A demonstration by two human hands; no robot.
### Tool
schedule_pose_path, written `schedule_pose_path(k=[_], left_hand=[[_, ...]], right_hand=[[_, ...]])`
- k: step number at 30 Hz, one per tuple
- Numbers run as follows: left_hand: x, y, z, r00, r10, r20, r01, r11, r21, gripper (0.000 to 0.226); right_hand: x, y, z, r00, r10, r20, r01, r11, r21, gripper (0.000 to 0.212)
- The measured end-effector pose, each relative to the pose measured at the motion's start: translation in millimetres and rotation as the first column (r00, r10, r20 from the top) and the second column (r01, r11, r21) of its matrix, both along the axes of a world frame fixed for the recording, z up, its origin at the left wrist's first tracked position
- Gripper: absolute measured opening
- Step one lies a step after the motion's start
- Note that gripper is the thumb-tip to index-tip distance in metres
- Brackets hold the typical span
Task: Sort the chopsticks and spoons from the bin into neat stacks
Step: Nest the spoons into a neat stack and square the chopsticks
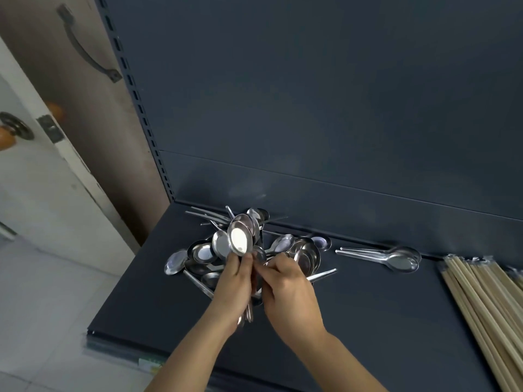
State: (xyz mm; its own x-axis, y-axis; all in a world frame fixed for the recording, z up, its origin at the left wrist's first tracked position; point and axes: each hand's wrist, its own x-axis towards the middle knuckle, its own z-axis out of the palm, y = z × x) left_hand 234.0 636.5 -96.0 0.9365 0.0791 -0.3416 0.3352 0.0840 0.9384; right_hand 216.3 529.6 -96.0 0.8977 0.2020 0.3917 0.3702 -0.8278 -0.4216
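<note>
My left grip (235, 281) is closed round the handles of a bunch of spoons (240, 239), bowls up, above the loose pile (202, 253) on the shelf (368, 306), my right grip (288, 292) pinching the same bunch, chopsticks (481, 306) lying far right.

A dark grey metal shelf (368, 321) meets a back panel (311, 94) of the same colour, with a slotted upright (135, 94) at its left. Further left are a brown door (34, 38) with a curved handle (85, 49), a white door (42, 193) with an orange-brown knob (5, 138), and a pale tiled floor (42, 306).
</note>
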Motion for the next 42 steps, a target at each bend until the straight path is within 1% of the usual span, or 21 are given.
schedule_pose_path(k=[2, 4, 6, 7, 8, 9, 11, 13, 16, 19, 21, 23, 25, 29, 31, 33, 35, 37, 38, 39, 42], left_hand=[[0, 4, -1, 1.000, -0.002, -0.013, 0.001, 1.000, -0.007, 0.024], [0, 10, -2, 1.000, -0.006, -0.015, 0.006, 1.000, -0.005, 0.025], [2, 16, -3, 1.000, 0.003, 0.005, -0.003, 1.000, 0.029, 0.025], [4, 18, -2, 1.000, 0.018, 0.018, -0.018, 1.000, 0.018, 0.025], [5, 20, 1, 0.999, 0.037, 0.029, -0.036, 0.999, -0.015, 0.024], [7, 20, 4, 0.998, 0.053, 0.037, -0.051, 0.997, -0.056, 0.022], [7, 22, 10, 0.996, 0.078, 0.039, -0.075, 0.994, -0.085, 0.020], [6, 24, 11, 0.995, 0.085, 0.043, -0.084, 0.996, -0.014, 0.017], [3, 27, 9, 0.997, 0.065, 0.028, -0.067, 0.995, 0.075, 0.022], [0, 31, 8, 0.999, 0.053, 0.005, -0.053, 0.995, 0.080, 0.021], [-1, 35, 7, 0.999, 0.031, 0.008, -0.032, 0.992, 0.124, 0.019], [-4, 38, 7, 1.000, 0.022, 0.010, -0.023, 0.987, 0.160, 0.021], [-5, 41, 7, 1.000, 0.026, 0.012, -0.027, 0.984, 0.173, 0.022], [-8, 45, 6, 1.000, 0.013, 0.009, -0.015, 0.980, 0.198, 0.020], [-10, 45, 6, 1.000, 0.000, 0.010, -0.002, 0.981, 0.194, 0.021], [-12, 42, 9, 1.000, 0.004, -0.003, -0.004, 0.990, 0.142, 0.022], [-13, 39, 12, 0.999, 0.012, -0.037, -0.010, 0.999, 0.051, 0.023], [-14, 37, 15, 0.997, 0.019, -0.071, -0.021, 0.999, -0.026, 0.023], [-14, 36, 16, 0.997, 0.016, -0.080, -0.021, 0.998, -0.053, 0.023], [-15, 36, 18, 0.996, 0.010, -0.083, -0.016, 0.997, -0.075, 0.023], [-19, 37, 21, 0.996, -0.027, -0.081, 0.014, 0.989, -0.150, 0.026]], right_hand=[[-1, 1, -1, 0.998, 0.054, 0.027, -0.054, 0.999, -0.003, 0.046], [-1, 0, 0, 0.998, 0.062, 0.014, -0.063, 0.994, 0.084, 0.034], [1, -4, -2, 0.997, 0.003, -0.081, 0.016, 0.974, 0.224, 0.027], [4, -8, -5, 0.988, -0.040, -0.150, 0.079, 0.962, 0.261, 0.026], [7, -13, -8, 0.972, -0.073, -0.224, 0.129, 0.961, 0.246, 0.025], [10, -19, -13, 0.951, -0.087, -0.296, 0.145, 0.973, 0.178, 0.027], [13, -25, -22, 0.907, -0.078, -0.414, 0.068, 0.997, -0.039, 0.034], [13, -27, -28, 0.874, -0.064, -0.481, -0.019, 0.986, -0.166, 0.037], [14, -26, -35, 0.871, -0.074, -0.486, -0.052, 0.969, -0.240, 0.040], [17, -27, -36, 0.875, -0.101, -0.473, -0.019, 0.970, -0.242, 0.037], [19, -28, -36, 0.878, -0.121, -0.464, 0.016, 0.974, -0.225, 0.033], [21, -30, -36, 0.884, -0.129, -0.450, 0.056, 0.984, -0.171, 0.023], [23, -34, -34, 0.883, -0.139, -0.449, 0.111, 0.990, -0.089, 0.020], [26, -45, -24, 0.902, -0.203, -0.381, 0.279, 0.948, 0.154, 0.019], [27, -48, -11, 0.890, -0.238, -0.388, 0.374, 0.869, 0.324, 0.017], [29, -45, 5, 0.873, -0.238, -0.427, 0.441, 0.761, 0.477, 0.017], [30, -37, 21, 0.872, -0.179, -0.455, 0.448, 0.665, 0.597, 0.017], [29, -23, 34, 0.871, -0.074, -0.485, 0.436, 0.572, 0.695, 0.013], [28, -15, 39, 0.870, -0.027, -0.491, 0.423, 0.550, 0.720, 0.011], [26, -6, 42, 0.872, 0.007, -0.489, 0.404, 0.553, 0.728, 0.010], [23, 17, 40, 0.895, 0.016, -0.446, 0.331, 0.647, 0.687, 0.017]])
